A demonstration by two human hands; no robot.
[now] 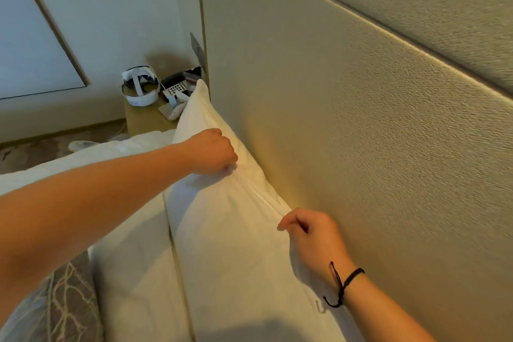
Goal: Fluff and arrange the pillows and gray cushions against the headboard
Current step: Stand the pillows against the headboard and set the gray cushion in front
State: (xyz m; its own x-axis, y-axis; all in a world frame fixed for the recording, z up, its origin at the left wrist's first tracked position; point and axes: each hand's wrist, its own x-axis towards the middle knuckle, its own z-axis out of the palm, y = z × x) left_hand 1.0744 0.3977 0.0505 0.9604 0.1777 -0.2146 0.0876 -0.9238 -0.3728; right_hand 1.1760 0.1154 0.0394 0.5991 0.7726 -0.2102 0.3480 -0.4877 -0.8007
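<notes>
A white pillow [236,244] stands on edge against the beige padded headboard [361,133]. My left hand [212,151] pinches the pillow's top seam farther along. My right hand [311,233], with a black cord bracelet at the wrist, pinches the same seam nearer to me. A second white pillow [138,272] stands in front of the first, touching it. A gray cushion with a pale branch pattern [69,300] shows at the lower left, partly cut off by my left arm.
A bedside table [144,119] beyond the pillows carries a white headset [140,86], a remote [175,89] and small items. A switch plate [197,48] sits on the headboard edge. Patterned carpet [36,153] lies at the left.
</notes>
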